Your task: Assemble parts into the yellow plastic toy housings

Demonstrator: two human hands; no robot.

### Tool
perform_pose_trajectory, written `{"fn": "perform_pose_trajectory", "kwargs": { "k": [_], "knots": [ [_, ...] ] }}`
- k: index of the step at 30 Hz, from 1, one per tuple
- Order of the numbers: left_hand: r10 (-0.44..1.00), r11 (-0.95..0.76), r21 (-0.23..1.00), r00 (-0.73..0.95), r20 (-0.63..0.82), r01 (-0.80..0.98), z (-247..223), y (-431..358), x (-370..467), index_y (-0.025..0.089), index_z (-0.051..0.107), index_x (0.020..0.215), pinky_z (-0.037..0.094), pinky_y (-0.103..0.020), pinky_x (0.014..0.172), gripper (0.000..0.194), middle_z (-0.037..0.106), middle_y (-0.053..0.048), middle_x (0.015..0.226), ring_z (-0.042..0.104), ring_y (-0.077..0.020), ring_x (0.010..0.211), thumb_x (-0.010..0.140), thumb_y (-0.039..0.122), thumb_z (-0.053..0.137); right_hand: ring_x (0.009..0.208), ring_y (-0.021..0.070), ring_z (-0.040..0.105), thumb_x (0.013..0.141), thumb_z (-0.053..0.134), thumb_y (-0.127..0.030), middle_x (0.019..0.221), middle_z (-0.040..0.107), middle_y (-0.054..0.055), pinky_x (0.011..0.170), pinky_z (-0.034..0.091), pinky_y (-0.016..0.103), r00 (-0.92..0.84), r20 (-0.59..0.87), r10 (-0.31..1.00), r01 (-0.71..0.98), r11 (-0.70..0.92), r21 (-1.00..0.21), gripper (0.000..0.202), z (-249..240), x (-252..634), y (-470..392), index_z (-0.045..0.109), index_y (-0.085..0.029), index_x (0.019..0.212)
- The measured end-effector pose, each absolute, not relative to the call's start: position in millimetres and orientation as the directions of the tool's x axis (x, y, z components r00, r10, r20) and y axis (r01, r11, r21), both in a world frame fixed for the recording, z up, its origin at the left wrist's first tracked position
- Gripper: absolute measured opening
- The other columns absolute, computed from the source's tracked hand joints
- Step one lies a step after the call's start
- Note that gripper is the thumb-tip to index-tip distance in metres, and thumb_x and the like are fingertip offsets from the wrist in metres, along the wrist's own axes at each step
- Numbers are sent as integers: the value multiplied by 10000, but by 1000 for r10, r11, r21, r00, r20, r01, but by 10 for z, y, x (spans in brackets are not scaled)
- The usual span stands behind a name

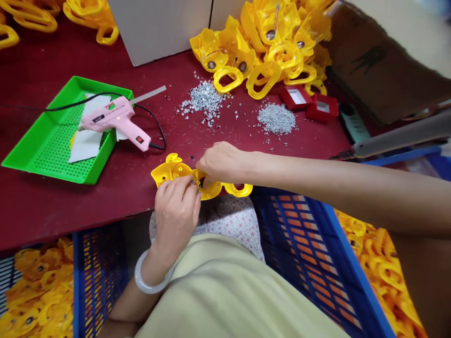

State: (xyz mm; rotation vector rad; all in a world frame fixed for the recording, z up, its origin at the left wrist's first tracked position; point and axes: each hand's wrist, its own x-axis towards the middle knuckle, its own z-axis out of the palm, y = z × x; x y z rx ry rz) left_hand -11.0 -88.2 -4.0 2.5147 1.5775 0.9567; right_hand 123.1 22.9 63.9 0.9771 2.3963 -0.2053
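A yellow plastic part (169,172) with a loop handle lies at the front edge of the dark red table (52,206). My left hand (177,211), with a pale bangle on its wrist, grips the part's near side. My right hand (219,163) pinches something small and dark at the part's middle; a thin wire runs up from there. Both hands touch the same part.
A pink glue gun (118,120) rests on the rim of a green tray (45,145) at the left. Two heaps of small silver pieces (276,117) lie behind, with red boxes (310,103) and a pile of yellow parts (268,47). Blue crates (310,253) with yellow parts flank my lap.
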Motion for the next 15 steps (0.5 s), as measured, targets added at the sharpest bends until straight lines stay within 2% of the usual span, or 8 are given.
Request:
{"fn": "perform_pose_trajectory", "kwargs": {
  "k": [3,5,7,10,15],
  "knots": [
    [812,-507,391,274,514,768,-17,-898,-134,107,644,1004,482,-430,930,122,679,-152,1120,637,-277,1047,896,117,589,878,233,690,836,682,-447,877,753,86,676,405,276,-594,-523,612,686,724,68,318,617,1267,216,736,-187,1011],
    [791,-500,449,179,585,741,28,-917,-186,106,644,1050,485,-422,964,171,664,-166,1162,621,-266,1094,890,90,584,854,223,689,845,676,-423,898,753,80,639,378,268,-613,-489,620,689,723,53,294,591,1302,205,721,-191,1020],
    [765,-453,456,73,639,766,89,-933,-268,117,651,1063,477,-427,966,190,668,-161,1153,606,-264,1096,885,88,590,845,221,685,844,678,-405,935,749,78,612,350,270,-647,-432,628,688,725,25,292,559,1335,188,701,-184,1033],
    [793,-336,363,53,607,869,177,-939,-402,136,676,1011,451,-455,891,138,694,-123,1040,583,-285,1016,895,149,603,854,221,671,845,679,-381,998,726,87,607,332,283,-693,-347,632,681,732,-27,301,516,1373,145,667,-159,1047],
    [906,-261,170,181,382,950,236,-899,-439,145,698,976,403,-455,807,143,666,-116,1037,534,-321,1011,893,237,629,892,224,640,870,661,-324,1055,678,109,681,371,304,-708,-249,661,696,713,-88,282,460,1434,53,633,-125,1068]
  ]
}}
